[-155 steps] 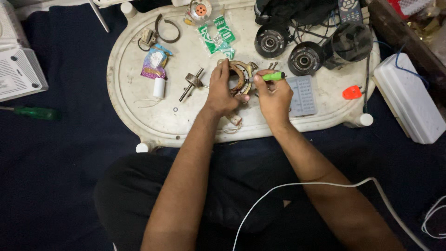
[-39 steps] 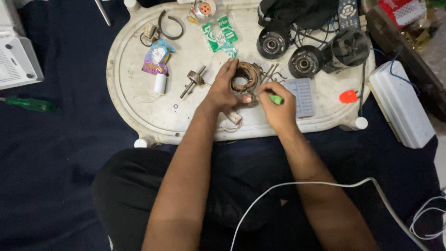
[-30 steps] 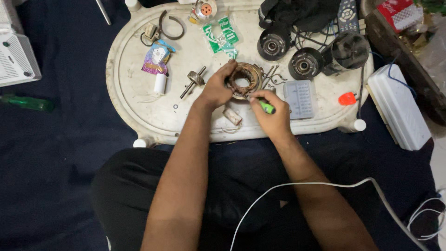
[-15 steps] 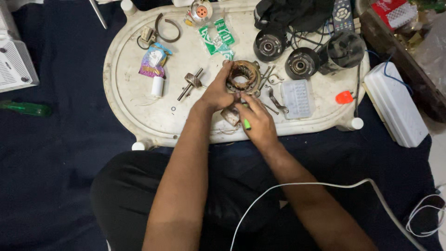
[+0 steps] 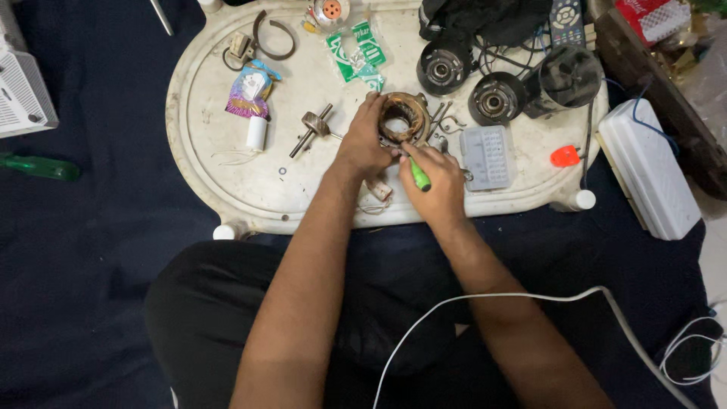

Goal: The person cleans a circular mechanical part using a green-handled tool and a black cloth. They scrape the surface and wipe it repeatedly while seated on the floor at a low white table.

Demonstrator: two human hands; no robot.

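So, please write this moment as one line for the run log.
left hand: holds round motor coil | right hand: grips green-handled tool, tip at coil | surface: white oval tray | nearby: grey parts box

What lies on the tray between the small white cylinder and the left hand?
In the head view, a metal shaft with a collar lies between the small white cylinder and the left hand.

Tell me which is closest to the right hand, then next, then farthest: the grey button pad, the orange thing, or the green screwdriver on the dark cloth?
Measured from the right hand:
1. Grey button pad, on the white tray just to the hand's right.
2. Orange thing, farther right, near the tray's edge.
3. Green screwdriver, far left, off the tray on the dark cloth.
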